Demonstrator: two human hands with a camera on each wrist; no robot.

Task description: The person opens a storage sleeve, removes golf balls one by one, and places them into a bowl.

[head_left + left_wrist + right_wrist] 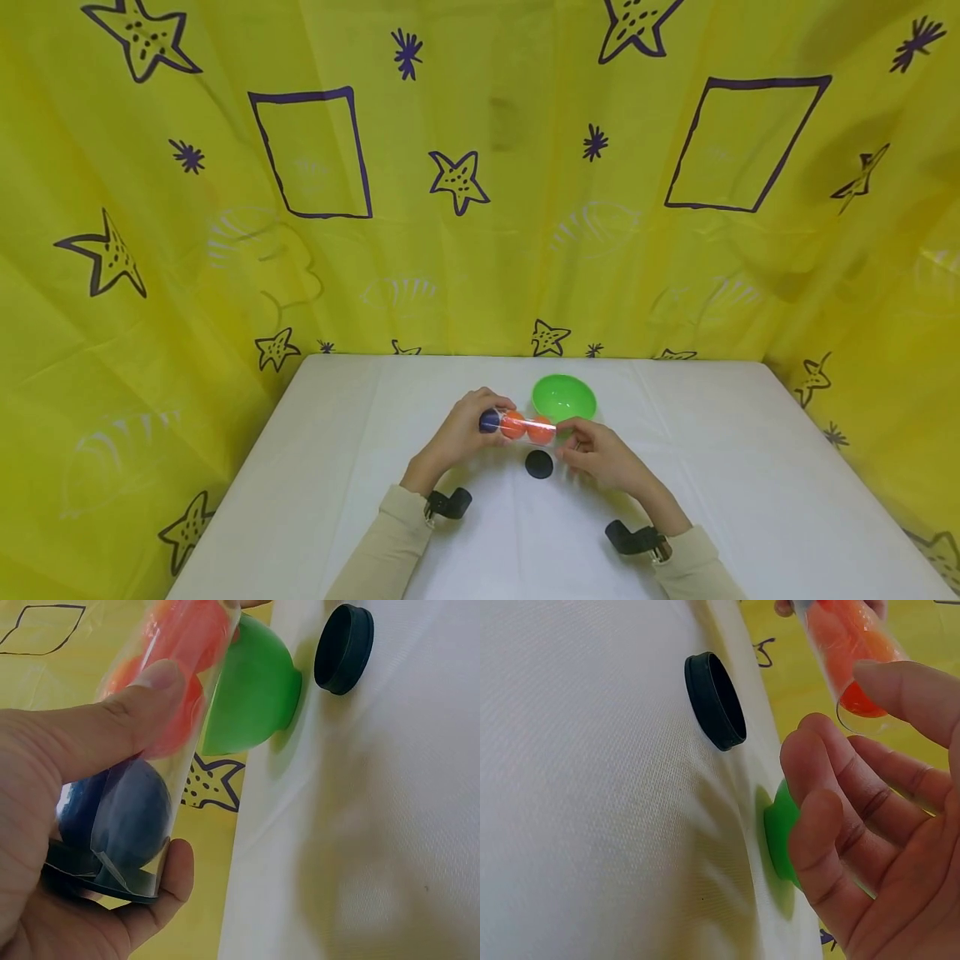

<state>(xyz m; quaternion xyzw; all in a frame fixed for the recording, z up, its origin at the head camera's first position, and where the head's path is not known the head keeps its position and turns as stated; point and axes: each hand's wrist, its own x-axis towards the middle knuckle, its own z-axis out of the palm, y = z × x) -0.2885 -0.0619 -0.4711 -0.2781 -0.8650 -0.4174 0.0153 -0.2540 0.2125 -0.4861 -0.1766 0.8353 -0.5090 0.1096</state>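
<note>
My left hand [461, 423] grips a clear plastic tube [527, 427] that lies nearly level above the table. Inside it are a dark blue ball [135, 814] near the dark-capped end and two orange balls [541, 430] toward the uncapped end. Beside that end is my right hand [603, 457], its fingers loosely bent and holding nothing. In the right wrist view its thumb overlaps the tube's rim; whether it touches I cannot tell. A round black lid [538, 464] rests on the table below the tube. Just behind stands a green bowl [561, 393].
A white cloth covers the table [360, 467]. Yellow curtains [480, 258] with purple stars and frames hang behind it and at both sides. Each wrist carries a black camera mount [450, 503].
</note>
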